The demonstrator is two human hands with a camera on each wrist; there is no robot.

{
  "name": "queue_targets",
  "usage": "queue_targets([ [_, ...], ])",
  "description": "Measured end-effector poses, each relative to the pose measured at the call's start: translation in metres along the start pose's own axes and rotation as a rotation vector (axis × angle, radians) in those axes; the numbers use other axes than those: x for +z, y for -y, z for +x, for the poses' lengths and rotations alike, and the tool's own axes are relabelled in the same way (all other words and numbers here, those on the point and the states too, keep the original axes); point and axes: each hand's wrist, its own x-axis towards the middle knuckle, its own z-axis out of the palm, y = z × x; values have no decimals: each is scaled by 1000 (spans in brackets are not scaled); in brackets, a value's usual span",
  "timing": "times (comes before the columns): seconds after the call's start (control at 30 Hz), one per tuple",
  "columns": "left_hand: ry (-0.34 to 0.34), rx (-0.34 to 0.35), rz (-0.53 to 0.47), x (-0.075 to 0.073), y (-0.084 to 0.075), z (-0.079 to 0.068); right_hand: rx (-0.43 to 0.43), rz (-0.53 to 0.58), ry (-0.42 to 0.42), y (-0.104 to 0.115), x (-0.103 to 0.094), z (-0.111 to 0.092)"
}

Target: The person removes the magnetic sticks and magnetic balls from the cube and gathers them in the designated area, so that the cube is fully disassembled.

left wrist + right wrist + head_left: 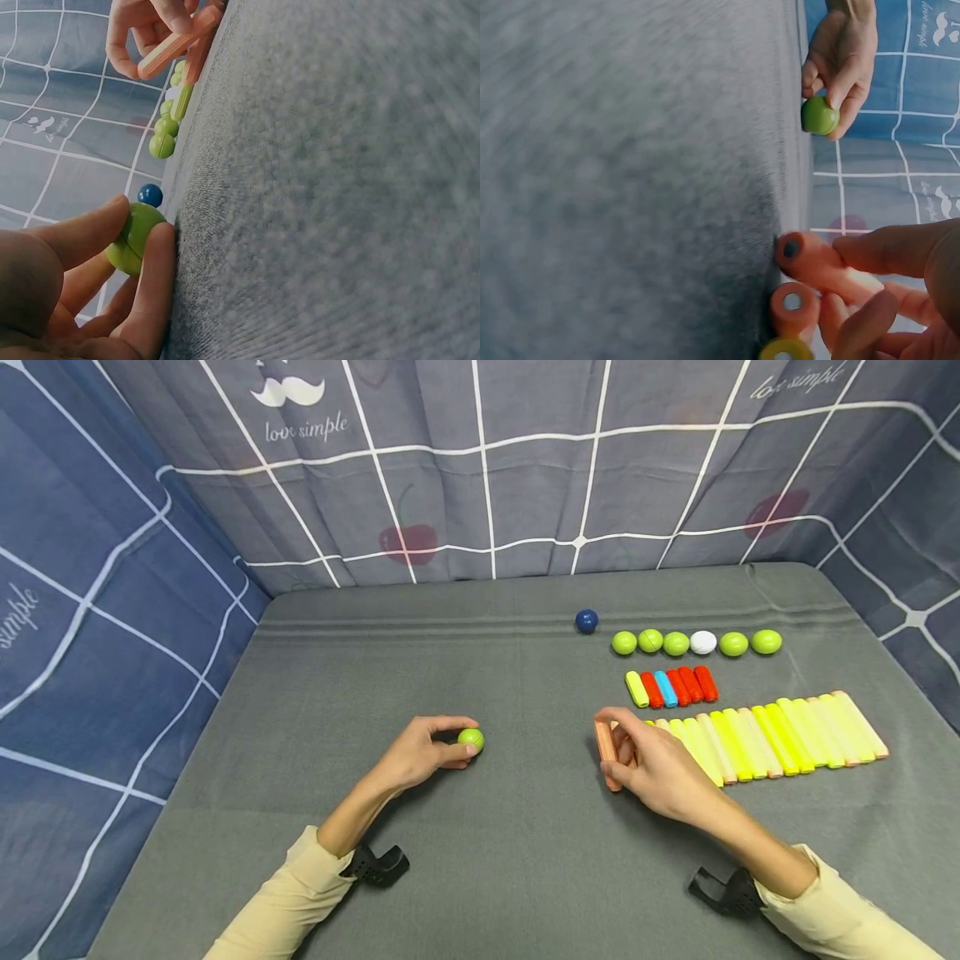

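My left hand (416, 756) pinches a green ball (471, 741) between thumb and fingers, low over the grey cloth. In the left wrist view the green ball (135, 238) shows a seam around it. Off to the right, my right hand (663, 768) grips an orange rod (606, 752) by its two ends, at the left end of a row of long yellow and pale rods (787, 735). The right wrist view shows a dark round spot on the end of the held orange rod (817, 262). Beside it is another orange rod (791, 307) with a silvery end.
Behind the long rods lies a row of short yellow, red and blue rods (666, 687). Farther back are several green balls (677, 643) in line with a white ball (702, 642). A dark blue ball (587, 621) sits at their left. Curtains (525, 468) border the table.
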Motion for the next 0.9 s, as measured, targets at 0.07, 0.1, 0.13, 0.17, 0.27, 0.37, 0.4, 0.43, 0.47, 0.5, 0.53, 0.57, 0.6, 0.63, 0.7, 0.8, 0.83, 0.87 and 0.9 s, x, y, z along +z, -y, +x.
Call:
queue_targets([
  [0.07, -3, 1, -1, 0, 0, 0, 27, -52, -13, 0, 0, 0],
  [0.1, -4, 1, -3, 0, 0, 0, 42, -77, -16, 0, 0, 0],
  [0.13, -5, 1, -2, 0, 0, 0, 54, -99, -16, 0, 0, 0],
  [0.17, -6, 0, -3, 0, 0, 0, 65, -120, -14, 0, 0, 1],
  [0.27, -8, -2, -6, 0, 0, 0, 76, -145, 6, -1, -1, 1],
  [0.37, -7, -3, -5, 0, 1, 0, 86, -153, 15, -2, -2, 0],
  [0.4, -7, -3, -3, 0, 1, 0, 89, -155, 15, -2, -2, 0],
  [0.43, -6, -2, -1, 0, 1, 0, 92, -157, 13, -3, -2, 0],
  [0.47, -7, -1, 0, 0, 2, 1, 91, -159, 9, -3, -2, 0],
  [0.5, -8, 0, 0, 0, 2, 1, 88, -162, 7, -4, -2, 0],
  [0.53, -7, 2, 2, -1, 2, 1, 82, -165, 4, -4, -1, 0],
  [0.57, -7, 5, 3, -1, 2, 1, 76, -170, 3, -5, -1, 0],
  [0.6, -7, 6, 4, -1, 2, 1, 68, -176, 0, -6, -1, 0],
  [0.63, -6, 9, 5, -1, 2, 1, 61, -181, -1, -6, -1, 0],
  [0.7, -6, 13, 8, -1, 2, 1, 52, -188, -2, -6, -1, -1],
  [0.8, -6, 10, 13, -1, 2, 0, 38, -192, -4, -7, -2, -1],
  [0.83, -5, 8, 12, -1, 1, 0, 31, -194, -6, -6, -2, -1],
  [0.87, -5, 6, 14, 0, 1, 0, 22, -195, -7, -6, -2, -2],
  [0.9, -4, 2, 15, 0, 0, 0, 15, -197, -7, -6, -2, -2],
])
